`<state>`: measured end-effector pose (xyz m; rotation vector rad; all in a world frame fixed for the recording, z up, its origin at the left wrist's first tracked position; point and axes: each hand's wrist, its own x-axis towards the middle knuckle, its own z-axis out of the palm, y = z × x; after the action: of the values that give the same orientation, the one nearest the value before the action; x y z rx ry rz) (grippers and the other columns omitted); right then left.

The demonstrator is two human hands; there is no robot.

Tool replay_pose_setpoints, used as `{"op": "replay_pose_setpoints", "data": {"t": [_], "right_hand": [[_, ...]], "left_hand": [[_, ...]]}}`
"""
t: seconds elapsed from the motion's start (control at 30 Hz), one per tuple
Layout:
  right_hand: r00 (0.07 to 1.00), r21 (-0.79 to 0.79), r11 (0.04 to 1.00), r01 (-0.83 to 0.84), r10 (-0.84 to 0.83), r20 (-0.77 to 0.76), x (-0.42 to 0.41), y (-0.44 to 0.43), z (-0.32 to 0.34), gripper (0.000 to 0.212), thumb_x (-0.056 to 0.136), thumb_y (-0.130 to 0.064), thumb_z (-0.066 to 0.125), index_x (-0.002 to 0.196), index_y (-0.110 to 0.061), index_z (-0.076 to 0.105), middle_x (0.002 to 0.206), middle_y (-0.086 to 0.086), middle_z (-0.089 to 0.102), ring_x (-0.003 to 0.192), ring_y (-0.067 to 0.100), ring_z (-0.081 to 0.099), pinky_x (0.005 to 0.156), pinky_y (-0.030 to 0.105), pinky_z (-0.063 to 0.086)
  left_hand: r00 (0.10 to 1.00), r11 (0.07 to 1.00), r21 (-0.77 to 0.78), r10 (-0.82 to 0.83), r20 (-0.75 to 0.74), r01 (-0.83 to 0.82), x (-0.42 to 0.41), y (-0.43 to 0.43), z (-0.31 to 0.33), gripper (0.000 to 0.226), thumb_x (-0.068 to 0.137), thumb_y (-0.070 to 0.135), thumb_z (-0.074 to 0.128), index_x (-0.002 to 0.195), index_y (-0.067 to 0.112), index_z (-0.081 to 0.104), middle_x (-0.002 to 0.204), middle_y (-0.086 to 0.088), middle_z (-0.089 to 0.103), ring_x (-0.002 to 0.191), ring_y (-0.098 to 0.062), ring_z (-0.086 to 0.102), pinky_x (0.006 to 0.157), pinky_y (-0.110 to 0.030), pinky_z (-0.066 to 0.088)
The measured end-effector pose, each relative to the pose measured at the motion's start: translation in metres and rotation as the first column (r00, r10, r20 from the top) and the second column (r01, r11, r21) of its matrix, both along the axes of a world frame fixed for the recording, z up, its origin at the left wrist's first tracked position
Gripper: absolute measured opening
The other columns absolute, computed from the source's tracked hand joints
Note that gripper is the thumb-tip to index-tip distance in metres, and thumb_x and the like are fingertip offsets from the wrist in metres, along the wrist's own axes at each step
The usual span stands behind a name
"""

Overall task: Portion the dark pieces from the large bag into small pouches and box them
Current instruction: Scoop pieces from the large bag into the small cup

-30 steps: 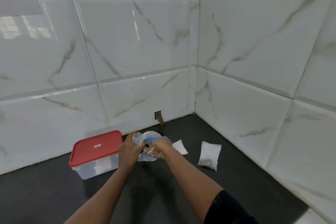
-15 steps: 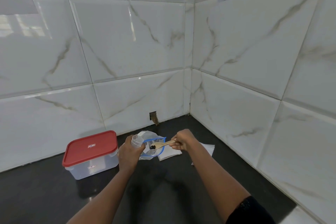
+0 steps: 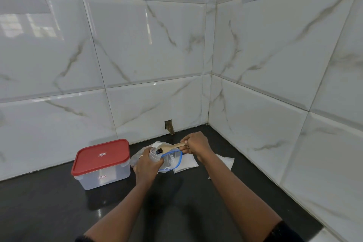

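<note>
My left hand [image 3: 146,164] grips a small clear pouch [image 3: 153,155], holding its mouth upward. My right hand [image 3: 195,146] grips the handle of a wooden spoon [image 3: 172,146]. The spoon's bowl carries a few dark pieces [image 3: 159,150] right at the pouch's mouth. Below the spoon lies the large clear bag [image 3: 171,161] with a blue zip rim, open on the black counter. A clear box with a red lid [image 3: 101,156] stands shut to the left of my hands.
Flat small pouches [image 3: 185,165] lie on the counter under my right wrist, and another [image 3: 225,162] lies to the right of it. White tiled walls meet in a corner just behind. The black counter [image 3: 49,208] stretches toward me.
The spoon came up out of the large bag with dark pieces and moved left to the mouth of the small pouch. The left hand lifted the pouch slightly.
</note>
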<state>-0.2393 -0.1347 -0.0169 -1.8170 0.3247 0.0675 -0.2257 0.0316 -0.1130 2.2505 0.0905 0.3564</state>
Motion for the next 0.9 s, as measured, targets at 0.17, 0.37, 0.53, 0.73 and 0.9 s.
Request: {"op": "replay_pose_setpoints", "data": {"t": [0.17,0.37,0.53,0.73,0.9], "right_hand": [[0.974,-0.257,0.963,-0.075,0.126,0.188,-0.006,0.011,-0.012,0.027,0.095,0.001,0.045,0.108,0.000,0.068,0.098,0.020,0.071,0.059,0.003,0.059,0.077,0.021,0.057],[0.949,-0.371,0.924,-0.087,0.190,0.251,-0.005,0.010,-0.015,0.028,0.094,0.003,0.047,0.110,-0.002,0.069,0.100,0.017,0.070,0.065,0.004,0.060,0.089,0.028,0.056],[0.929,-0.456,0.884,-0.108,0.253,0.270,-0.005,0.007,-0.014,0.028,0.093,0.001,0.049,0.112,-0.004,0.069,0.105,0.015,0.070,0.080,0.008,0.062,0.092,0.029,0.054],[0.919,-0.492,0.864,-0.108,0.275,0.282,-0.006,0.005,-0.016,0.028,0.092,0.001,0.052,0.112,-0.005,0.069,0.106,0.013,0.070,0.095,0.019,0.068,0.093,0.030,0.054],[0.957,-0.335,0.941,-0.042,0.134,0.257,-0.003,-0.001,-0.017,0.026,0.093,0.002,0.048,0.107,-0.002,0.070,0.095,0.018,0.072,0.068,0.012,0.066,0.082,0.027,0.058]], "left_hand": [[1.000,1.000,0.000,0.014,-0.025,-0.014,0.000,0.000,0.000,0.063,0.081,0.033,0.070,0.134,0.010,0.044,0.132,-0.011,0.054,0.121,-0.028,0.051,0.102,-0.043,0.040],[0.999,1.000,-0.025,0.002,-0.043,-0.003,-0.001,-0.001,0.000,0.063,0.080,0.030,0.071,0.134,0.013,0.044,0.131,-0.010,0.054,0.120,-0.026,0.050,0.102,-0.044,0.041],[0.998,1.000,-0.014,0.009,-0.067,-0.010,0.003,-0.003,-0.002,0.064,0.081,0.034,0.070,0.135,0.012,0.043,0.132,-0.011,0.053,0.120,-0.026,0.050,0.103,-0.042,0.040],[0.997,1.000,-0.003,0.009,-0.077,-0.009,0.006,-0.005,-0.005,0.064,0.082,0.032,0.069,0.136,0.010,0.041,0.134,-0.012,0.051,0.122,-0.026,0.048,0.105,-0.041,0.037],[1.000,0.999,-0.040,0.005,-0.023,-0.006,0.006,-0.004,-0.006,0.061,0.080,0.031,0.072,0.132,0.012,0.046,0.128,-0.009,0.056,0.118,-0.026,0.052,0.102,-0.048,0.041]]}}
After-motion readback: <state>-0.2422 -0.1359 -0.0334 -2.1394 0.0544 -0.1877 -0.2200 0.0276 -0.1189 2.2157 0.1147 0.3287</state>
